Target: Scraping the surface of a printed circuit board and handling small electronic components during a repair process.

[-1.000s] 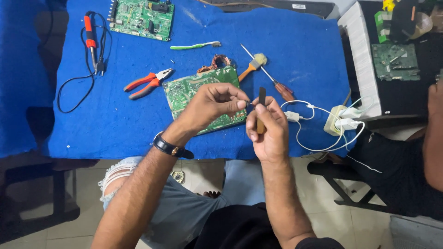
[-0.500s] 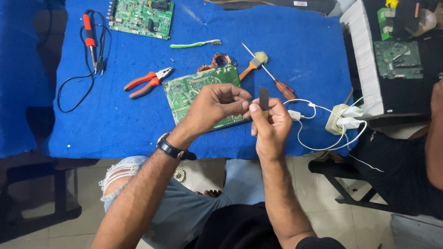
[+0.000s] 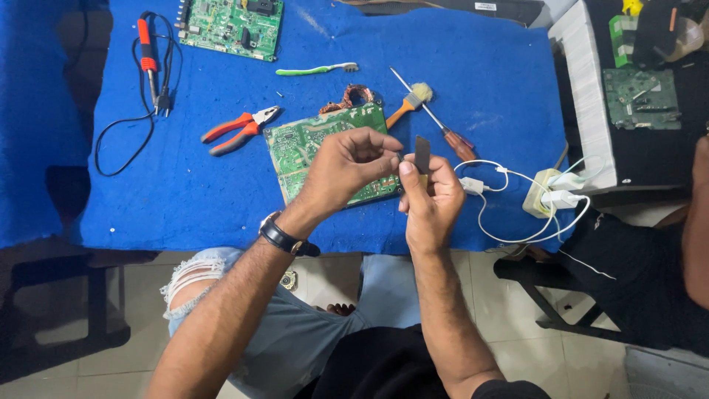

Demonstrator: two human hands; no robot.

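Observation:
Above the table's front edge, my right hand (image 3: 430, 203) grips a small tool with a flat grey metal blade (image 3: 422, 154) that points upward. My left hand (image 3: 346, 168) is right beside it, thumb and forefinger pinched together against the blade's left side. I cannot tell whether they pinch anything tiny. A watch is on my left wrist. Under both hands a green circuit board (image 3: 299, 148) lies flat on the blue table cover (image 3: 185, 192), with a copper coil (image 3: 360, 94) at its far edge.
Red-handled pliers (image 3: 240, 129) lie left of the board, with a soldering iron (image 3: 148, 55) and its cord farther left. Behind are a second circuit board (image 3: 233, 26), a green toothbrush (image 3: 317, 70), an orange-handled brush (image 3: 410, 103) and a screwdriver (image 3: 447, 133). A white power strip (image 3: 550, 196) and another person's arm (image 3: 694, 222) are to the right.
The blade tool now stands a little higher in my right hand. My left fingers stay pinched next to it. Both hands have barely shifted.

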